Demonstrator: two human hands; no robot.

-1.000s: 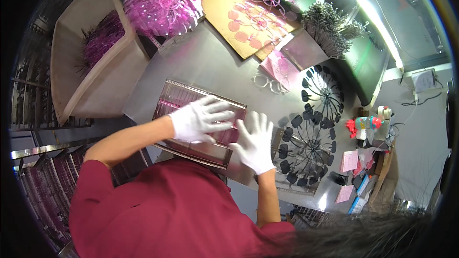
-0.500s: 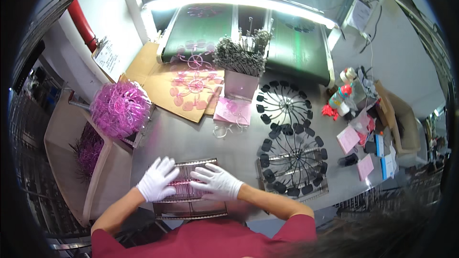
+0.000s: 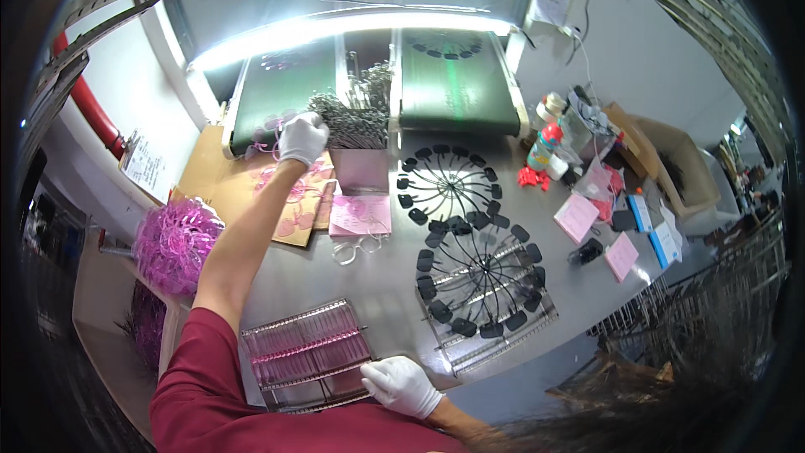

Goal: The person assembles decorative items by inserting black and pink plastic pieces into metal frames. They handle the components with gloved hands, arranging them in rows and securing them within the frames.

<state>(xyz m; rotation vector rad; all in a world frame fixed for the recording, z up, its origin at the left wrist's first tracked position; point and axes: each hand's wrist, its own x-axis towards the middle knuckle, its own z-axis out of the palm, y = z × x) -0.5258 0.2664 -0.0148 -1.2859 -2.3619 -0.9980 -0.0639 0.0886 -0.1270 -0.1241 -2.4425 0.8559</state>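
At the near edge of the grey table, a wire rack holds rows of pink pieces.

The right hand, gloved white, rests with fingers loosely curled at the rack's near right corner. The left hand stretches far across, closed around a pink frame at the near end of the left green conveyor belt. Half a second ago both hands lay spread on the rack; the left has since left it. A pile of pink frames sits at far left.
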